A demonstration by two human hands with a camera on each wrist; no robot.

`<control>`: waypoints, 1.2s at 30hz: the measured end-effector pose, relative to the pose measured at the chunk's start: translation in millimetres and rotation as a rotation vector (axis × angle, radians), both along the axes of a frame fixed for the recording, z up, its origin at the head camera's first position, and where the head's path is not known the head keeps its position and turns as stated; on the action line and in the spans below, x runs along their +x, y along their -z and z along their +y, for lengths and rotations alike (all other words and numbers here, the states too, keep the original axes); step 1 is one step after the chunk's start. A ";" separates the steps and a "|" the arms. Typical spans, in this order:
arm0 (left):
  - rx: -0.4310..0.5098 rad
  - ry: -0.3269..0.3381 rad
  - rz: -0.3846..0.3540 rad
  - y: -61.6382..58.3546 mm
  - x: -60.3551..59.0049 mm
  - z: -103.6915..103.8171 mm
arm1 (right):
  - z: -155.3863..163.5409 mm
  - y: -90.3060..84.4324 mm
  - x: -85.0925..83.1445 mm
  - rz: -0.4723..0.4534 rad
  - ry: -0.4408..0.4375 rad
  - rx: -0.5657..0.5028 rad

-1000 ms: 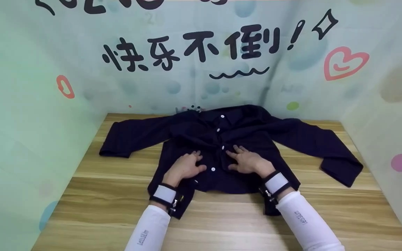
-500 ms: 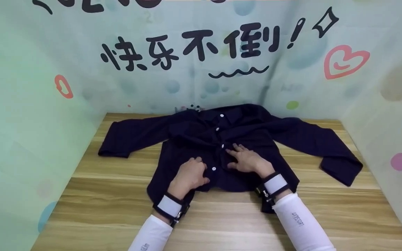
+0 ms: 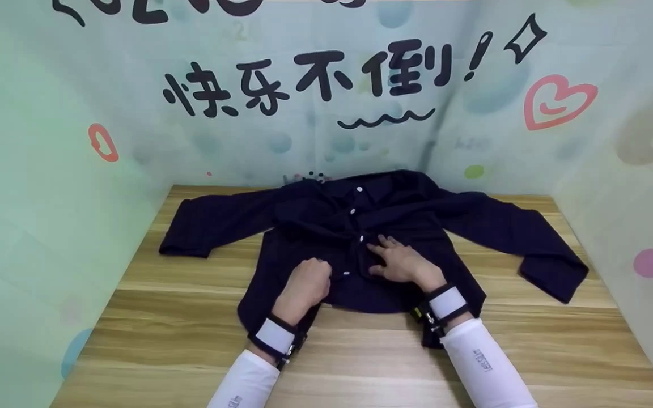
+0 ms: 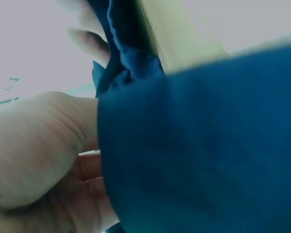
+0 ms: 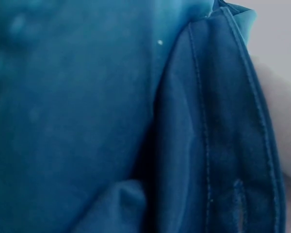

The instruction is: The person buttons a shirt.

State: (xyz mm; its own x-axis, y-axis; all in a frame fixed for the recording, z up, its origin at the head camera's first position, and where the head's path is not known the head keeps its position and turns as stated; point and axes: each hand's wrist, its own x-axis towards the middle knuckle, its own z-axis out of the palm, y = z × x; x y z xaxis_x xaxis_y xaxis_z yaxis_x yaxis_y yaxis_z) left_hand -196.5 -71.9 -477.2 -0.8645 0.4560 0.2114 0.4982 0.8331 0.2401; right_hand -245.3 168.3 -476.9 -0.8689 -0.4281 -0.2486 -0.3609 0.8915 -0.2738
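Observation:
A dark navy button-up shirt (image 3: 406, 226) lies face up, collar away from me, sleeves spread to both sides. White buttons run down its front. My left hand (image 3: 308, 283) is curled over the lower left front, and in the left wrist view its thumb and fingers (image 4: 89, 165) pinch a panel of the shirt cloth (image 4: 199, 141). To the right of the button line, my right hand (image 3: 403, 263) rests on the shirt with fingers extended. The right wrist view shows a stitched placket (image 5: 228, 121) with a buttonhole, partly covering the right hand.
The shirt lies on a wood-grain table (image 3: 372, 362). A printed cloth backdrop (image 3: 270, 141) stands close behind the collar. Pale cloth walls (image 3: 37, 226) border the table on the left and right. The right cuff (image 3: 556, 277) lies folded near the table's right side.
My left hand has gone from flat, spread fingers to a curled grip on the shirt's lower front. The right hand has stayed nearly in place.

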 end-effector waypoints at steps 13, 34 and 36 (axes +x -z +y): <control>0.160 -0.014 -0.019 -19.8 -12.6 -24.2 | 0.1 -0.3 1.3 -0.005 0.035 -0.091; 0.232 -0.013 0.017 -37.3 -5.5 -20.1 | -33.2 -1.4 32.2 -0.667 0.363 -1.079; 0.230 0.011 0.013 -39.7 -3.2 -19.2 | -37.4 3.1 30.6 -0.702 0.416 -1.137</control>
